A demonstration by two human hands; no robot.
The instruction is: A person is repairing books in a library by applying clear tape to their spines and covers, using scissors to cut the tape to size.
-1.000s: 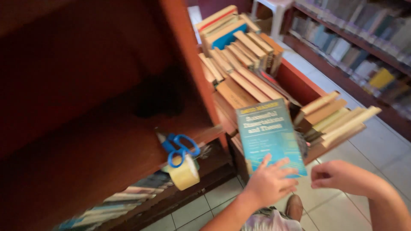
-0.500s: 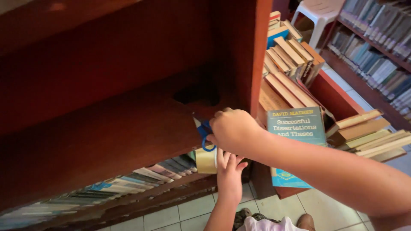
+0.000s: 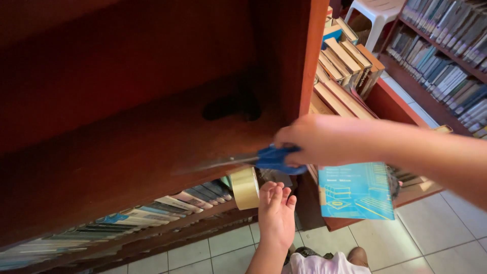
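So closest to me is the left hand (image 3: 276, 213), reaching up with its fingers (image 3: 271, 192) held together and flat, tips just under the edge of the wooden shelf (image 3: 127, 167), right beside a roll of tan packing tape (image 3: 245, 187) that sits at the shelf edge. It isn't gripping anything. A bit higher, the right hand (image 3: 312, 139) comes in from the right with fingers curled tight around the blue handles of a pair of scissors (image 3: 253, 159), blades pointing left over the bare shelf board. Behind that wrist there's a teal book (image 3: 357, 192) propped up. Below the shelf, a row of books (image 3: 152, 213) lies flat. Further back are stacked brown books (image 3: 345, 66), a white plastic stool (image 3: 378, 15) and another full bookcase (image 3: 446, 45).
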